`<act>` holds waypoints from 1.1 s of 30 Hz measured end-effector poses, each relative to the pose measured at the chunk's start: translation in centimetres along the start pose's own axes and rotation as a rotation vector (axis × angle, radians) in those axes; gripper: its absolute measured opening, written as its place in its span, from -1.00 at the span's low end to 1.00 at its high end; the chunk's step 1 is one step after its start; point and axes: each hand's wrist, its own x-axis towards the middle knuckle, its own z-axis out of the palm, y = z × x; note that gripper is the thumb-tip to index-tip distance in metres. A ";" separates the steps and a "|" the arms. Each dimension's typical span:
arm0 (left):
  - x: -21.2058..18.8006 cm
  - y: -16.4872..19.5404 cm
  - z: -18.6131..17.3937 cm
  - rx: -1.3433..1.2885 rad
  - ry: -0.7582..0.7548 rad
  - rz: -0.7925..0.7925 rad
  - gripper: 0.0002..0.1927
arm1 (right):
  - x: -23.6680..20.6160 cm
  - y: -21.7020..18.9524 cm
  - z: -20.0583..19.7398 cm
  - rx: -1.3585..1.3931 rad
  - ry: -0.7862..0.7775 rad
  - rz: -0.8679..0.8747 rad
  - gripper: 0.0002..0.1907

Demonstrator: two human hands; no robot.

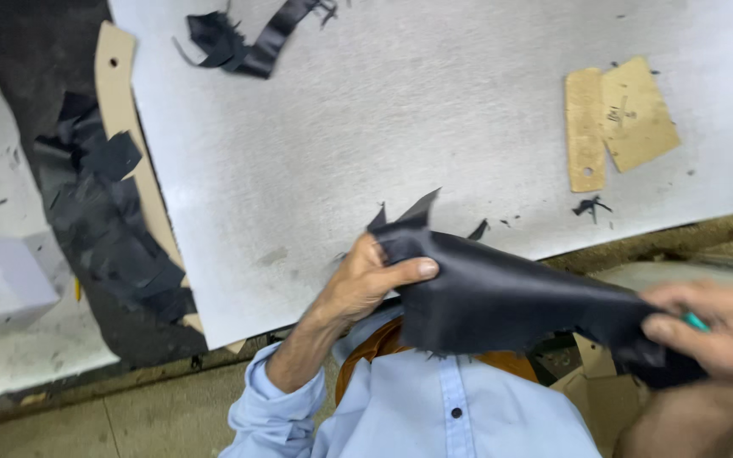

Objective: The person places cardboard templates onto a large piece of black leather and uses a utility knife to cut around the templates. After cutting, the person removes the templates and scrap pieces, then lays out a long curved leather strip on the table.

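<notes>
Lying under everything, the grey metal sheet (400, 110) carries two cardboard templates (617, 123) at its far right. Just off its near edge, the black leather piece (511, 301) hangs stretched: left hand (366, 284) pinches one corner, right hand (710, 335) clamps the other beside a teal tool (696, 321). Even tension seems wise.

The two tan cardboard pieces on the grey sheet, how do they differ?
The narrow cardboard strip is long and slim with a hole near its bottom end; the wider cardboard piece is broader and four-sided, with dark marks on it. The strip stands nearly straight; the wider piece lies tilted. Both are tan, flat and touching.
</notes>
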 end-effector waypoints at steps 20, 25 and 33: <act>1.4 -5.1 -9.3 0.231 0.706 -0.108 -0.44 | 20.3 7.7 7.8 -0.513 0.263 -0.106 -0.53; -0.8 -6.3 -8.9 0.821 0.770 -0.136 -0.30 | 19.2 10.4 8.4 -0.401 0.270 0.085 -0.70; 2.4 -12.6 -7.5 1.604 0.410 0.253 -0.09 | 18.0 11.4 8.2 -0.437 0.322 -0.033 -0.73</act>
